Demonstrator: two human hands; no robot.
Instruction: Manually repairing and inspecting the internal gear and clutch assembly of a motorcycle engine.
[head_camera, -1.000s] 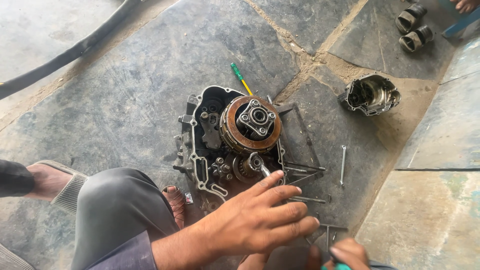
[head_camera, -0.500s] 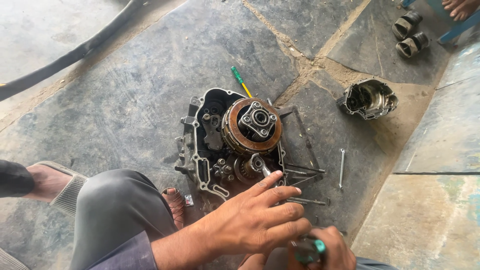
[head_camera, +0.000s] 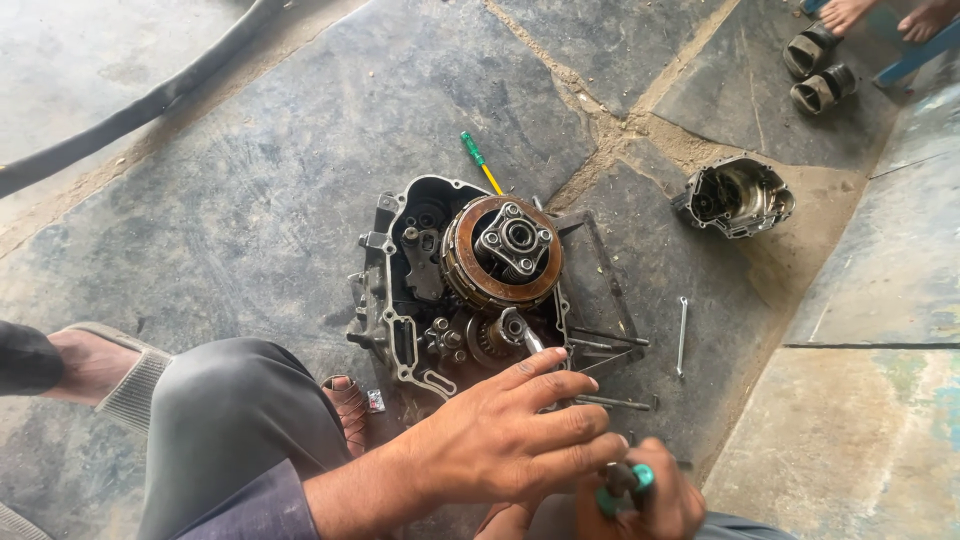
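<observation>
Left hand (head_camera: 510, 440) is hovering low centre, fingers spread and empty, over loose bolts (head_camera: 610, 402) just below the open engine case (head_camera: 400, 330). Right hand (head_camera: 640, 500), bottom edge, is clamping its fingers on a teal-handled tool (head_camera: 622, 485). Judgement: steadying the case before seating the tool is advisable.

We see our right hand (head_camera: 640, 505) closed around a teal-handled tool (head_camera: 622, 483), held low just below the open engine case (head_camera: 460, 290); only the handle's teal end and a dark stub show between the fingers. Our left hand (head_camera: 510, 440) lies flat, palm down, fingers spread toward the loose long bolts (head_camera: 600, 372) just right of the case's lower corner. The case lies open side up on the stone floor, a round rusty-brown clutch (head_camera: 503, 250) seated in its upper right part.
</observation>
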